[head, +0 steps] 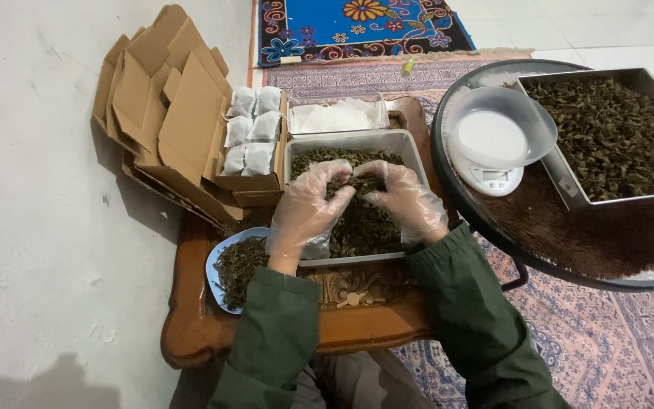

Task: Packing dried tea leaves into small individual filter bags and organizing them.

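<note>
Both my hands wear clear plastic gloves and meet over a grey rectangular tray point(410, 148) filled with dark dried leaves point(361, 223). My left hand point(308, 204) and my right hand point(406, 198) pinch a small clump of the leaves between their fingertips, just above the pile. My sleeves are dark green. A blue plate point(216, 261) with more dried leaves lies by my left forearm.
An open cardboard box point(183, 113) holds several small white sachets point(251, 129). A clear container of white sachets point(338, 117) stands behind the tray. On a round side table point(584, 242) sit a white kitchen scale with a bowl point(497, 140) and a metal pan of leaves point(615, 136).
</note>
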